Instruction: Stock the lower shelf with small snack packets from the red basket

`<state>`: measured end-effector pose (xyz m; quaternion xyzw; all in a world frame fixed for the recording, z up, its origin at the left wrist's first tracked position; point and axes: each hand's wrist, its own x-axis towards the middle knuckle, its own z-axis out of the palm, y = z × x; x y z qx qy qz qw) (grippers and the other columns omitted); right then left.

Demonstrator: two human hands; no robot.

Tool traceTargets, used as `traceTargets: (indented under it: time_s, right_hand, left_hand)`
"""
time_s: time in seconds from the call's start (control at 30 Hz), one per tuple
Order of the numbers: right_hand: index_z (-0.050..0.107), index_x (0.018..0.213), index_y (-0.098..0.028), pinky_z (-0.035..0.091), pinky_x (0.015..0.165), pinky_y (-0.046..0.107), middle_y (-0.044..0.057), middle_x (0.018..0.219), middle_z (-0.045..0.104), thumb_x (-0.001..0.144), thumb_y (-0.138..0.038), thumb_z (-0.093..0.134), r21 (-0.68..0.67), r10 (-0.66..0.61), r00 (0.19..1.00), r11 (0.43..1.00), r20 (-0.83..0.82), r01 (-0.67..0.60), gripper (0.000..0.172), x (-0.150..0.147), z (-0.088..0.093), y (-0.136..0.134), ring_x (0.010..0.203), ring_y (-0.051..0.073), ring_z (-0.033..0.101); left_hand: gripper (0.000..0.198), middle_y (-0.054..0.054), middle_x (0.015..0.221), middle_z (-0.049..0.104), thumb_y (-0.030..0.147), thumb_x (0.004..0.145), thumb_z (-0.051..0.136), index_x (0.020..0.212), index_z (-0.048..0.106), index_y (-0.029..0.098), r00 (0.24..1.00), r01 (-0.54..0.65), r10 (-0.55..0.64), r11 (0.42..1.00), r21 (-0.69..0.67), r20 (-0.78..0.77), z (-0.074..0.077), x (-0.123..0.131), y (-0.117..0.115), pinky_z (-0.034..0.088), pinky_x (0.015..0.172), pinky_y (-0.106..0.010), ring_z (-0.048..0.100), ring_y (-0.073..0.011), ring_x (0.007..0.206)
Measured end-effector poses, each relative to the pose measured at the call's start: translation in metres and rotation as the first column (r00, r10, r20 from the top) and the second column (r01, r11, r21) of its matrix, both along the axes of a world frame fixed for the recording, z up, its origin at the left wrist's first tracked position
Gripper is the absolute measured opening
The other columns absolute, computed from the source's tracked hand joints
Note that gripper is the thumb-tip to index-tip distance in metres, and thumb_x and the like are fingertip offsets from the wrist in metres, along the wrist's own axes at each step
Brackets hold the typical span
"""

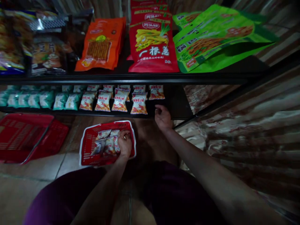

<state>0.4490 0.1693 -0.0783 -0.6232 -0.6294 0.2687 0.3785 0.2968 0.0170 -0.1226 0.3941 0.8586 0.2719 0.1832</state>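
Observation:
My left hand [124, 143] is down inside a red shopping basket [81, 149] with a white rim. Its fingers are curled beside small white-and-orange snack bags [109, 146], and what they grip is hidden. On the lower shelf, my right hand [163, 117] is by the front edge, fingers loosely bent and slightly apart, with nothing visible in them. Just left and behind it stand rows of matching snack bags [139, 104], one bag [156, 92] at the right end of the back row.
Teal snack bags [47, 100] line the lower shelf's left side. Above, the upper shelf [93, 78] carries orange packs [100, 45], red packs [153, 47] and green packs [211, 40]. A second red basket [28, 137] lies at left. A stone-patterned wall [257, 131] borders the right.

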Motion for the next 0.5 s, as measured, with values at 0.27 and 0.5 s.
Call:
traceTargets:
  time_s: [0.27,0.5]
  right_hand:
    - [0.070,0.090,-0.022,0.049,0.083,0.027,0.002,0.094,0.071,0.083,-0.017,0.047,-0.382,0.410,0.910,0.834,-0.056,-0.399,0.024,-0.066,0.023,-0.101,0.085,0.015,0.065]
    - [0.071,0.085,-0.025,0.050,0.079,0.025,0.000,0.092,0.073,0.082,-0.019,0.053,-0.536,0.468,0.881,0.727,-0.073,-0.430,0.019,-0.072,-0.002,-0.134,0.084,0.016,0.067]
  left_hand:
    - [0.045,-0.025,0.107,0.065,0.027,0.078,0.063,0.116,0.058,0.004,0.989,0.014,0.039,0.935,-0.353,0.142,-0.066,-0.045,-0.040,0.044,0.089,-0.037,0.061,-0.0324,0.108]
    - [0.043,-0.020,0.122,0.060,0.026,0.084,0.055,0.124,0.052,0.011,0.963,0.148,-0.065,0.938,-0.312,0.261,-0.084,-0.042,-0.030,0.041,0.091,-0.031,0.055,-0.0263,0.118]
